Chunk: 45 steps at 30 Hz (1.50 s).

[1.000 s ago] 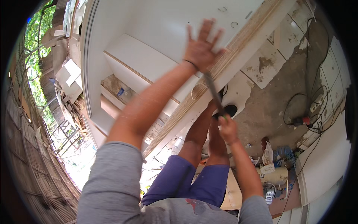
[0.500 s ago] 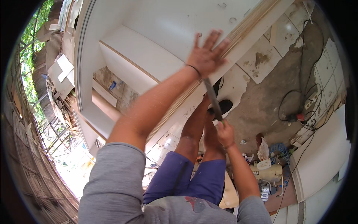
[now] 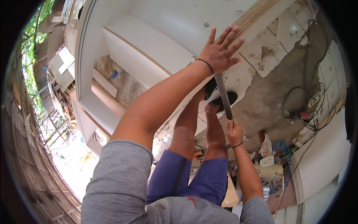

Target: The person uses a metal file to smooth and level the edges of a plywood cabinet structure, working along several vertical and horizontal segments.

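My left hand [image 3: 220, 50] lies flat with its fingers spread on a large white board [image 3: 175, 18], next to the board's layered wooden edge [image 3: 255, 13]. A dark band circles that wrist. Lower down, my right hand [image 3: 235, 132] grips the green handle end of a long flat grey metal file [image 3: 223, 95]. The file runs up from that hand to just under my left palm, where its tip is hidden. My bare legs and black sandals [image 3: 228, 98] stand below the file.
A white cabinet frame [image 3: 112, 48] stands to the left. On the stained tile floor lie a red-tipped power tool [image 3: 302, 114] with black cables, a beige machine [image 3: 271, 172] and small clutter. A white panel [image 3: 320, 164] leans at the right. A slatted fence runs along the far left.
My left hand has slid a little right along the board and pressed flatter. The file and my right hand have shifted slightly right and down with it.
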Motion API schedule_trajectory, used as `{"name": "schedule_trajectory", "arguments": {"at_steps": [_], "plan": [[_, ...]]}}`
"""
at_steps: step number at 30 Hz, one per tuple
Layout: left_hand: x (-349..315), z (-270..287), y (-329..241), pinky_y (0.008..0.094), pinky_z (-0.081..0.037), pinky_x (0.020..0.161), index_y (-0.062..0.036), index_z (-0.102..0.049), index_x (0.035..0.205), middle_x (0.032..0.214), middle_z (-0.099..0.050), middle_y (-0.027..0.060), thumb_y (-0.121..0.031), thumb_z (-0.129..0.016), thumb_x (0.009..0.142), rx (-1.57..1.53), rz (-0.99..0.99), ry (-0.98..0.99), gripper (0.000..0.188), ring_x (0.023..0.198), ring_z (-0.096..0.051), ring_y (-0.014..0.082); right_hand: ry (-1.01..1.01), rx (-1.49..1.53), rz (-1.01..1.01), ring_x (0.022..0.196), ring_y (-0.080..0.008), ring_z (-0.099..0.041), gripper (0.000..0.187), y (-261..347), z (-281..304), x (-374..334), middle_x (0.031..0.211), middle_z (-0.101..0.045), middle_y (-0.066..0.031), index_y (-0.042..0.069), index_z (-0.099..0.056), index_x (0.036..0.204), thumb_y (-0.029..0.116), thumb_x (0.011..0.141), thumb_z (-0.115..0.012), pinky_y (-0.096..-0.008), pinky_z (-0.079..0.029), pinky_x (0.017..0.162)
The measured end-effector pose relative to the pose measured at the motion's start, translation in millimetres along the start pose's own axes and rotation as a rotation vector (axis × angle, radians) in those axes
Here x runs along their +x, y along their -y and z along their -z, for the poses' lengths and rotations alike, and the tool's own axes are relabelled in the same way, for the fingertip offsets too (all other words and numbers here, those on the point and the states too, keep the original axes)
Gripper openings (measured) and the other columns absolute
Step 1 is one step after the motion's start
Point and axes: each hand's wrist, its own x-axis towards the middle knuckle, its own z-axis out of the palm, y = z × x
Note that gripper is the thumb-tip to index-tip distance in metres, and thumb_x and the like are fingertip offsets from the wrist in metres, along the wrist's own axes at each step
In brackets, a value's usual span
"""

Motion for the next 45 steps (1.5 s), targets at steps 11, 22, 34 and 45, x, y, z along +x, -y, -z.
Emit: {"name": "schedule_trajectory", "arguments": {"at_steps": [11, 22, 34, 45], "plan": [[-30.9, 62.8, 109.5, 0.0623, -0.012, 0.108, -0.0140, -0.023, 0.145, 0.153, -0.011, 0.0168, -0.049, -0.045, 0.090, 0.309, 0.097, -0.067, 0.069, 0.143, -0.010, 0.0314, 0.040, 0.161, 0.086, 0.071, -0.0451, -0.057, 0.028, 67.4, -78.6, 45.0, 0.071, -0.059, -0.0229, 0.005, -0.055, 0.087, 0.032, 0.093, -0.051, -0.0507, -0.044, 0.060], [-55.3, 30.7, 87.0, 0.0662, -0.011, 0.106, -0.0207, -0.033, 0.143, 0.154, -0.016, 0.0104, -0.052, -0.046, 0.090, 0.234, 0.029, -0.059, 0.063, 0.143, -0.013, 0.0252, 0.005, 0.018, -0.011, 0.068, -0.0451, -0.057, 0.031, 38.9, -104.1, 11.9, 0.069, -0.058, -0.0231, 0.003, -0.052, 0.079, 0.032, 0.092, -0.054, -0.0494, -0.042, 0.055], [-74.2, 1.9, 7.8, 0.0657, -0.007, 0.107, -0.0218, -0.032, 0.143, 0.155, -0.014, 0.0086, -0.051, -0.049, 0.089, 0.029, -0.087, 0.018, 0.064, 0.144, -0.010, 0.0259, -0.078, 0.015, 0.022, 0.069, -0.0442, -0.056, 0.027, -20.8, -75.7, -44.7, 0.071, -0.058, -0.0213, 0.006, -0.055, 0.084, 0.032, 0.092, -0.052, -0.0498, -0.042, 0.056], [-98.9, 43.9, 86.0, 0.0638, -0.009, 0.107, -0.0195, -0.031, 0.144, 0.154, -0.017, 0.0094, -0.049, -0.052, 0.087, 0.147, -0.119, -0.058, 0.067, 0.143, -0.012, 0.0236, -0.021, 0.067, 0.037, 0.070, -0.0460, -0.057, 0.026, 50.6, -126.2, -18.1, 0.072, -0.058, -0.0224, 0.005, -0.052, 0.083, 0.029, 0.093, -0.051, -0.0503, -0.043, 0.059]]}}
